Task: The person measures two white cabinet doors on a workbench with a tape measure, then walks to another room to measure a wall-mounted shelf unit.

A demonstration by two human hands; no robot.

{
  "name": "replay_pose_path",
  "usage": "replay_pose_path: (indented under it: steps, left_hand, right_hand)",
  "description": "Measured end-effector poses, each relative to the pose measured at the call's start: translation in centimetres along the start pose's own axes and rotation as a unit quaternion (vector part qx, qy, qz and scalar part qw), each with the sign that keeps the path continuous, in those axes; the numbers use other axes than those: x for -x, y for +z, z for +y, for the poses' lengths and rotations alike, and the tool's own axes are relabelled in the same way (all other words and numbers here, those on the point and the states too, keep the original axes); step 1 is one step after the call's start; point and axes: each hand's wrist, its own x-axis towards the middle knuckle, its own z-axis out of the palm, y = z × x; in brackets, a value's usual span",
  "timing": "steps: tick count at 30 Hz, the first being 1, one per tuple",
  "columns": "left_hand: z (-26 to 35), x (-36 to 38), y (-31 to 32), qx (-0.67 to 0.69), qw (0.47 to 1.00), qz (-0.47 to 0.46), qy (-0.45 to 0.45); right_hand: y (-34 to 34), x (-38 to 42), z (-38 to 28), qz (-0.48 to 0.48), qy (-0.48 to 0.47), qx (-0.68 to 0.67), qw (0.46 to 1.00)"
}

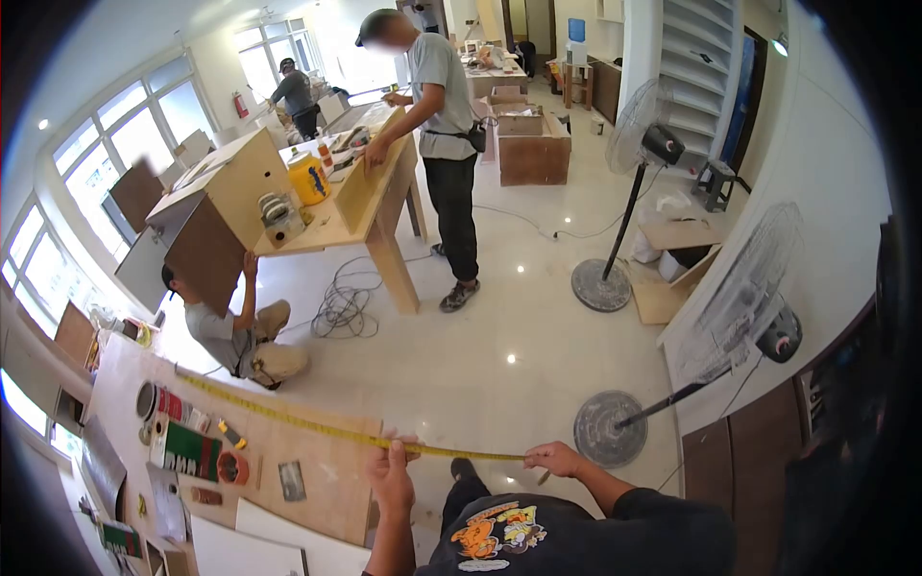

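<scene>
A yellow measuring tape (288,415) is drawn out along the far edge of the wooden workbench (327,480) and past its right end. My left hand (392,472) pinches the tape near the bench's right edge, fingers pointing up. Beyond the bench end, my right hand (554,459) is closed on the tape's right end, above the floor. On the bench lie a yellow cutter (231,434), a grey metal plate (291,481), an orange cup (231,468) and a green box (192,449).
A person (449,144) stands at a wooden table (336,216); another (230,336) crouches beside it, holding a brown panel (205,254). A third (296,99) is farther back. Two fans (602,285) (611,428) stand right. Coiled cable (346,305) lies on the floor.
</scene>
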Motion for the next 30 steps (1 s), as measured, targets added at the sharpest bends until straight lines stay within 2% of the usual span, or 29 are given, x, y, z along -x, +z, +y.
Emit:
replay_pose_path:
  steps: [4,7,10,13,14,19,22,26,27,28,30]
  left_hand:
    - [-1.9,-7.9,5.1,-0.048,0.996,-0.074,-0.005]
    - [-2.8,-14.8,11.0,-0.145,0.975,-0.165,-0.032]
    - [-2.2,-21.5,19.5,-0.213,0.929,-0.293,0.082]
    - [-2.4,-26.6,27.1,-0.202,0.894,-0.372,0.15]
    - [-2.8,-27.9,29.1,-0.198,0.89,-0.385,0.148]
    - [-4.4,-34.8,37.9,-0.185,0.861,-0.445,0.164]
    - [-7.6,-39.4,43.0,-0.184,0.865,-0.438,0.16]
    - [-11.1,-46.6,49.9,-0.192,0.883,-0.42,0.084]
    - [-10.8,-48.6,51.7,-0.189,0.895,-0.401,0.054]
    - [-12.0,-50.9,53.3,-0.154,0.91,-0.381,0.052]
    - [-12.5,-55.6,56.0,-0.181,0.928,-0.319,0.067]
  right_hand:
    - [-3.4,-5.1,0.1,0.037,-0.021,0.054,0.998]
    - [-6.4,-9.2,-0.7,0.12,-0.001,0.091,0.989]
    - [-9.8,-12.4,-5.6,0.213,0.078,0.066,0.972]
    - [-12.7,-15.4,-9.5,0.349,-0.019,0.022,0.937]
    - [-14.1,-16.0,-11.3,0.359,-0.004,0.012,0.933]
    - [-22.6,-21.5,-12.3,0.399,-0.049,0.005,0.915]
    - [-28.9,-24.7,-12.6,0.377,-0.045,0.015,0.925]
    - [-38.3,-29.8,-13.1,0.328,-0.057,0.037,0.942]
    - [-40.9,-31.0,-13.6,0.316,-0.06,0.048,0.946]
    - [-43.3,-32.2,-14.1,0.33,-0.084,0.032,0.94]
    - [-48.9,-35.6,-15.1,0.349,-0.101,0.024,0.932]
